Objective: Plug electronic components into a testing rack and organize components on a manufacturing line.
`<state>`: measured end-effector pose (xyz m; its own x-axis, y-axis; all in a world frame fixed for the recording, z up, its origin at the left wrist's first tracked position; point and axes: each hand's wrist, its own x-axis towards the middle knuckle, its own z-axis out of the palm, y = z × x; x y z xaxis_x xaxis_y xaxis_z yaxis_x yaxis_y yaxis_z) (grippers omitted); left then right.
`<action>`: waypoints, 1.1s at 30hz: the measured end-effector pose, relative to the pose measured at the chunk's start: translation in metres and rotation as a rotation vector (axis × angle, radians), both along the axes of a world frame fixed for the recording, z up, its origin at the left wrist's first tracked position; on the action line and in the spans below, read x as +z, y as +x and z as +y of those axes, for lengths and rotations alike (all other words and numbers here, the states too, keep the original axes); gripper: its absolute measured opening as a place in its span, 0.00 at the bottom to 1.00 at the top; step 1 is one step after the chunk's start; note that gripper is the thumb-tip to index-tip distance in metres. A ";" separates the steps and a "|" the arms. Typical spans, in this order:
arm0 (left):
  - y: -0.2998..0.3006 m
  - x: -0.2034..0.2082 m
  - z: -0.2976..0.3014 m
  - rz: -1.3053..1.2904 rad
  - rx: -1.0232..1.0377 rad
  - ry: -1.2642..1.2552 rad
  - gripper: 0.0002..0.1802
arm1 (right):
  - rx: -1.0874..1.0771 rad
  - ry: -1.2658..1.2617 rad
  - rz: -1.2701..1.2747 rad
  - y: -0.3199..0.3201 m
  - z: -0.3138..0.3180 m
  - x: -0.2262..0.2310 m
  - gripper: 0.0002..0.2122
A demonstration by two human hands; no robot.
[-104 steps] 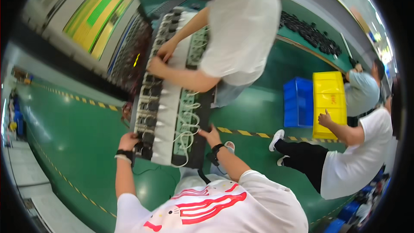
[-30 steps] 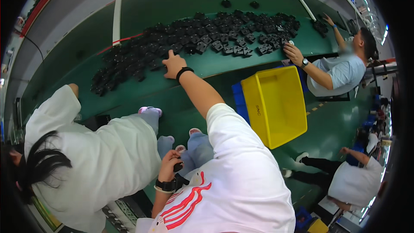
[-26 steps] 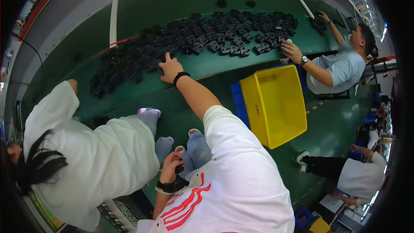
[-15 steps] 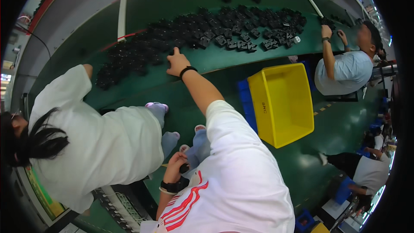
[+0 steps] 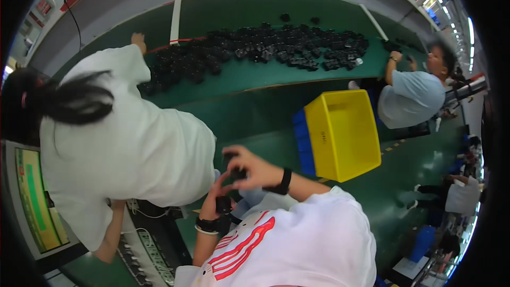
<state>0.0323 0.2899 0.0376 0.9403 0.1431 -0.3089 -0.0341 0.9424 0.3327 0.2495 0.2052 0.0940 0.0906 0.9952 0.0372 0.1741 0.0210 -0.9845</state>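
The right hand (image 5: 249, 169), earlier reaching to the heap of small black plastic parts (image 5: 255, 53), now grips 1 small black part (image 5: 232, 166); the left hand (image 5: 215, 202) pinches another black part (image 5: 223, 204).

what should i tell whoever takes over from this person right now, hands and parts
Right hand: closed on a small black part, held in front of the chest.
Left hand: raised just below it, fingers on a second small black part; a wristband sits on that wrist.
Parts: a long pile of black parts lies on the green floor ahead. A yellow bin stands to the right, with a blue bin against its near side.
Nearby: a person in a white top leans in at the left, one hand at the pile.
Done: two parts are in hand.
Left: most of the pile is untouched; the yellow bin's visible inside looks bare.
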 end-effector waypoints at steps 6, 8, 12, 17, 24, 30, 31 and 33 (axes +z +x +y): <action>-0.023 -0.027 -0.041 -0.062 -0.119 0.117 0.34 | 0.143 -0.074 -0.172 -0.073 -0.045 0.013 0.18; -0.027 -0.036 -0.056 0.006 -0.034 0.170 0.34 | 0.190 -0.116 -0.297 -0.079 -0.057 0.015 0.18; -0.030 -0.053 -0.050 -0.052 -0.039 0.021 0.42 | -0.157 -0.048 -0.397 -0.087 -0.073 0.018 0.19; -0.009 -0.074 -0.034 -0.211 -0.172 0.057 0.44 | -0.190 -0.052 -0.449 -0.063 -0.054 0.006 0.19; 0.082 -0.069 -0.005 -0.159 0.010 -0.029 0.42 | -0.054 0.096 -0.375 0.040 -0.014 -0.038 0.19; 0.212 -0.093 0.034 -0.124 0.070 -0.133 0.41 | 0.015 0.125 -0.543 0.253 0.044 -0.047 0.30; 0.236 -0.091 0.039 -0.105 0.085 -0.147 0.41 | -0.102 0.044 -0.523 0.310 0.060 -0.032 0.28; 0.290 -0.079 0.050 -0.032 0.067 0.018 0.42 | -0.416 -0.042 -0.540 0.434 0.089 -0.026 0.28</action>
<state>0.3227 0.3398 -0.0410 0.9378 0.2110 -0.2756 -0.1075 0.9315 0.3474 0.6834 0.2943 0.0676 0.4460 0.8829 0.1467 0.6260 -0.1906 -0.7562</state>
